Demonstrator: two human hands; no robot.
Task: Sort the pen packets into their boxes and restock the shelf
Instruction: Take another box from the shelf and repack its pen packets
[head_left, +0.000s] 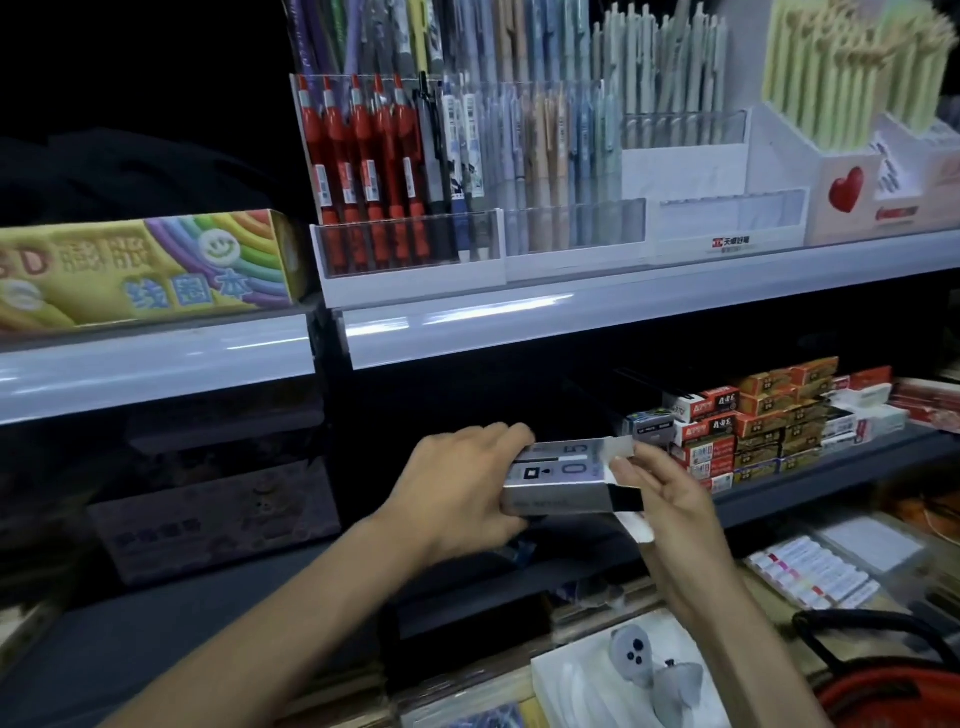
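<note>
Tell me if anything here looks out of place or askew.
The silver pen box gripped by the left hand is open at its right end, a flap hanging down by the right hand. On the lower shelf, one grey box sits mismatched against the stack of red and orange boxes.

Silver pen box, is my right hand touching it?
Touching. The head view shows the right hand laid against the open end of the silver pen box, overlapping its edge with no gap visible.
</note>
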